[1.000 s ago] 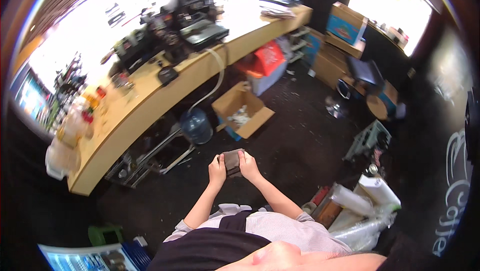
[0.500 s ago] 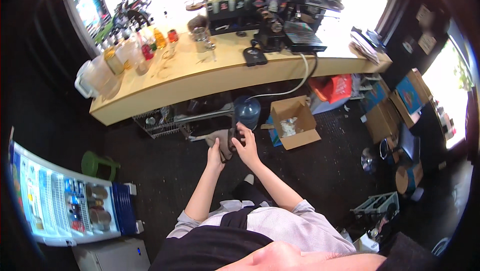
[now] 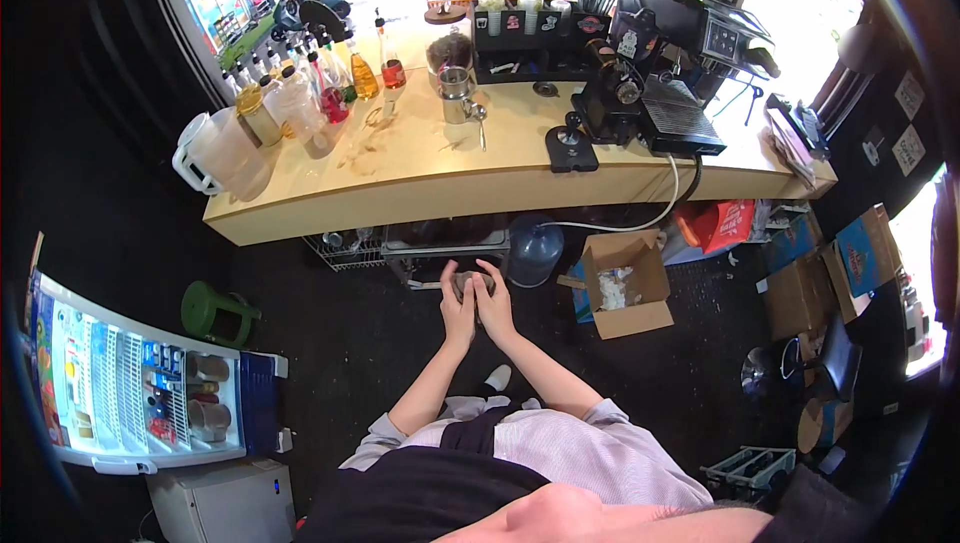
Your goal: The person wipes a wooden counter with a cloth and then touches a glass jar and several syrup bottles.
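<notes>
Head view: grey-brown cloth (image 3: 463, 284) sits bunched between left hand (image 3: 458, 318) and right hand (image 3: 495, 308), fingers clasping it, at eight o'clock from the blue bottle (image 3: 536, 253); likely light, soft and limp, best held by its gathered middle.

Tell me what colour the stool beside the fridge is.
The stool is green; the head view shows it best.

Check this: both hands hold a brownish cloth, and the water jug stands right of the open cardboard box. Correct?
No: the head view shows the blue water jug left of the open cardboard box. Left hand and right hand do hold the brownish cloth.
</notes>
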Demonstrator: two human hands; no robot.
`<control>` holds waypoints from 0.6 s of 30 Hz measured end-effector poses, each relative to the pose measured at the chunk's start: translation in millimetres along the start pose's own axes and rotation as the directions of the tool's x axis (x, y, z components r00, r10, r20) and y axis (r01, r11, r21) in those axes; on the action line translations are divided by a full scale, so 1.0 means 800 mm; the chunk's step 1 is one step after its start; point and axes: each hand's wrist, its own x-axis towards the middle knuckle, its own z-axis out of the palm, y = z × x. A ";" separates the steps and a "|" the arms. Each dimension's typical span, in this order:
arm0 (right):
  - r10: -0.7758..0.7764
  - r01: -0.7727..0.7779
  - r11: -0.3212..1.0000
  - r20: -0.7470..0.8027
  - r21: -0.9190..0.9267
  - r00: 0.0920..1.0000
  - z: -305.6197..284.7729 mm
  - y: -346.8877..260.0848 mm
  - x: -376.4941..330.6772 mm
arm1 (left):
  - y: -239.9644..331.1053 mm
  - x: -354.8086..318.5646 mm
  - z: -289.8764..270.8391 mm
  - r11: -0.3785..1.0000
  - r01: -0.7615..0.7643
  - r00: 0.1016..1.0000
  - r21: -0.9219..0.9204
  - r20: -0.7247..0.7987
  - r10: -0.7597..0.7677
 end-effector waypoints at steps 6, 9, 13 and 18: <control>0.036 -0.036 0.953 -0.004 -0.300 0.999 -0.004 0.045 0.079 | -0.026 0.062 0.038 0.964 -0.067 0.996 0.256 0.070 0.050; -0.034 0.034 0.933 0.005 -0.358 0.999 0.005 0.067 0.098 | -0.055 0.086 0.042 0.951 -0.064 0.995 0.301 0.092 0.038; -0.110 0.106 0.886 0.017 -0.452 0.994 -0.011 0.092 0.120 | -0.068 0.100 0.062 0.922 -0.109 0.988 0.371 0.138 0.061; 0.088 0.010 0.904 0.209 -0.428 0.974 -0.030 0.102 0.129 | -0.083 0.108 0.058 0.949 -0.132 0.975 0.286 0.211 0.072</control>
